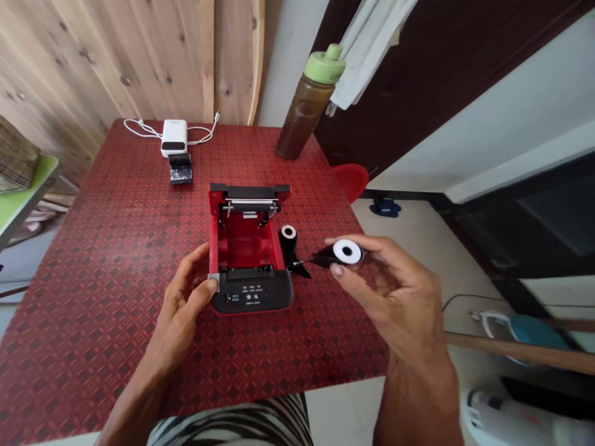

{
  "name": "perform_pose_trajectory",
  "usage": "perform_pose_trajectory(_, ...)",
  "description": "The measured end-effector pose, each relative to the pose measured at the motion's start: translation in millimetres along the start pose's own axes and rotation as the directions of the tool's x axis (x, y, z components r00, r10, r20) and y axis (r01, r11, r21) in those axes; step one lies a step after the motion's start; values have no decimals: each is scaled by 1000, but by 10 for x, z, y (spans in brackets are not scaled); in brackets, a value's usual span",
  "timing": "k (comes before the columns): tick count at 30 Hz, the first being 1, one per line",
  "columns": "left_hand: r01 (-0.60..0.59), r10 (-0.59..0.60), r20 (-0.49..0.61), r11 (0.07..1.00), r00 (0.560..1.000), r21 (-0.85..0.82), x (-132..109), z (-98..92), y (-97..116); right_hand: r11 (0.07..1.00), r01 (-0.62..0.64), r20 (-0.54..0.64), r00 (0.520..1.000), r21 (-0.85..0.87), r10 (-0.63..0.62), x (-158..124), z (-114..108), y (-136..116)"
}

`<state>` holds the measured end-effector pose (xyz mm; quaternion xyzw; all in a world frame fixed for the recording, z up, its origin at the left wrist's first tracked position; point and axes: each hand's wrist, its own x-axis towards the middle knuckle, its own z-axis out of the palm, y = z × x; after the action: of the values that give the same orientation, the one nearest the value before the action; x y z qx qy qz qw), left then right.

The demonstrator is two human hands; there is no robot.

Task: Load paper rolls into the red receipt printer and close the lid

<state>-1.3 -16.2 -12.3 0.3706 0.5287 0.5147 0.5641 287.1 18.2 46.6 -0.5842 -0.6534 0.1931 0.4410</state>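
Observation:
A small red and black printer (248, 248) sits on the red patterned table (116, 260) with its lid open and its red bay empty. My left hand (188, 291) rests against the printer's front left corner, thumb on a grey tab. My right hand (385, 285) holds a black ribbon spool with a white core (346, 252) just right of the printer. A black strip runs from it to a second spool (289, 238) standing on the table beside the printer.
A white power bank (174, 137) with a white cable and a small black device (180, 168) lie at the table's far side. A brown bottle with a green cap (309, 102) stands at the far right corner. A red stool (351, 179) is beyond the table's right edge.

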Motion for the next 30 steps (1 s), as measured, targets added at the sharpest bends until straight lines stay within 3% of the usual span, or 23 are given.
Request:
perform_pose_trajectory(2, -13, 13, 3, 1000, 1000, -9, 8, -6, -25, 987, -109, 67, 993, 115, 102, -168, 18, 190)
perform_pose_trajectory(5, -27, 27, -5, 1000, 1000, 1, 18, -14, -50, 972, -175, 172, 974, 155, 148, -393, 152, 305)
perform_pose_trajectory(12, -7, 7, -15, 1000, 1000, -12, 25, -20, -56, 997, -74, 266, 961, -4, 72, -539, 402, 327)
perform_pose_trajectory(16, 1, -1, -19, 1000, 1000, -4, 22, -24, -50, 998, -28, 274, 961, -52, 41, -540, 345, 350)
perform_pose_trajectory(21, 8, -8, -6, 1000, 1000, -7, 20, -26, -28, 992, 41, 216, 976, -115, -15, -572, 65, 192)
perform_pose_trajectory(24, 12, -13, -17, 1000, 1000, -15, 20, -20, -21, 995, 6, 32, 999, -103, -3, -494, -80, 161)
perform_pose_trajectory(27, 16, -16, -20, 1000, 1000, -26, 18, -18, -29, 990, -124, -127, 985, -63, 116, -249, -35, 345)
perform_pose_trajectory(30, 20, -21, -19, 1000, 1000, -24, 15, -23, -42, 981, -191, 34, 981, 25, 190, 86, 209, 658)
